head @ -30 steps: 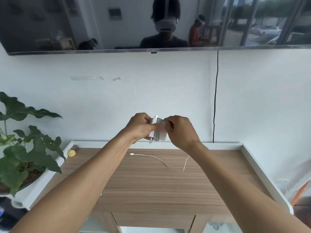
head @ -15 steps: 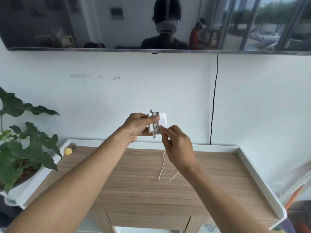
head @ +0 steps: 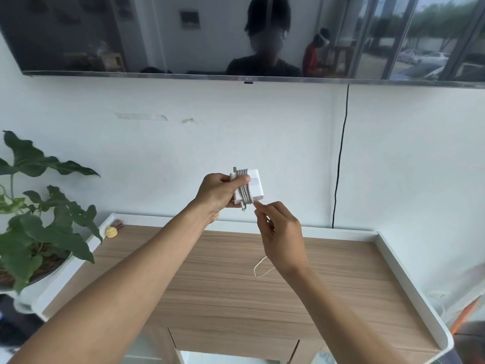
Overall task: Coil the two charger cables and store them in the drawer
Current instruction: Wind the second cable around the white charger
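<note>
right hand (head: 282,240) lower, fingers (head: 263,210) tight on cable (head: 244,189) under charger (head: 256,185) gripped in left hand (head: 216,194)

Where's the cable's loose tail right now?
Head view, centre: the cable tail hangs from the right hand, looping over the wooden tabletop, below the charger brick in the left hand.

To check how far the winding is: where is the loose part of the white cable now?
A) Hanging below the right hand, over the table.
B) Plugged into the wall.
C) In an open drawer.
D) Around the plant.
A: the cable leaves the charger, is pinched by the right hand and hangs below it over the table.
</note>
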Motion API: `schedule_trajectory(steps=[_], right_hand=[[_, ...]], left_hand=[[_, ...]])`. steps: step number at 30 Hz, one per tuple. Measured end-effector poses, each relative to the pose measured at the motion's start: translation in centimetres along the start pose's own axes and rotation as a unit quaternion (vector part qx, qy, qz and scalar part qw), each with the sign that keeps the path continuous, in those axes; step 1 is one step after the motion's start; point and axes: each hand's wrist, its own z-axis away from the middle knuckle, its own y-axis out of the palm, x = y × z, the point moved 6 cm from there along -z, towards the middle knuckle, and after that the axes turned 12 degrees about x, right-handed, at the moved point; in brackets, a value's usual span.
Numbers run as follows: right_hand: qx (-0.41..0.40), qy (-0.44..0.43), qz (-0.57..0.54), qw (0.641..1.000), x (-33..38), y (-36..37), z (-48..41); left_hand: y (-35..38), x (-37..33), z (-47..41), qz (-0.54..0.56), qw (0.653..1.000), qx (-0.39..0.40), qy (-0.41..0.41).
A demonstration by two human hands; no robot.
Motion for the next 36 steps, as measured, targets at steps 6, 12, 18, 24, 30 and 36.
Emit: schedule_trajectory(steps=[6, 12, 18, 24, 30, 36], right_hand=[[0.003, 0.117, -0.128, 0.985, -2.0, 0.3, 0.3], [0.01, 0.108, -0.142, 0.984, -2.0, -0.2, -0.7], [-0.006, 0.073, -0.136, 0.988, -1.1, -0.6, -0.7], [0.033, 0.05, -0.075, 0.995, -1.1, 0.0, -0.6], [0.058, 0.086, -0.096, 0.99, -1.9, 0.2, -1.3], [0.221, 0.183, -0.083, 0.954, -2.6, -0.6, -3.2]], left_hand=[[0.0, -0.7, 0.4, -0.001, 0.999, 0.043, 0.013], [0.5, -1.1, 0.8, 0.012, 0.996, 0.091, 0.017], [0.0, -1.4, 0.8, 0.027, 0.997, 0.07, 0.021], [-0.1, -1.3, 1.0, 0.023, 0.996, 0.077, 0.029], [0.3, -1.5, 1.6, 0.01, 0.992, 0.122, 0.035], [0.3, -0.7, 2.5, -0.156, 0.965, 0.211, 0.012]])
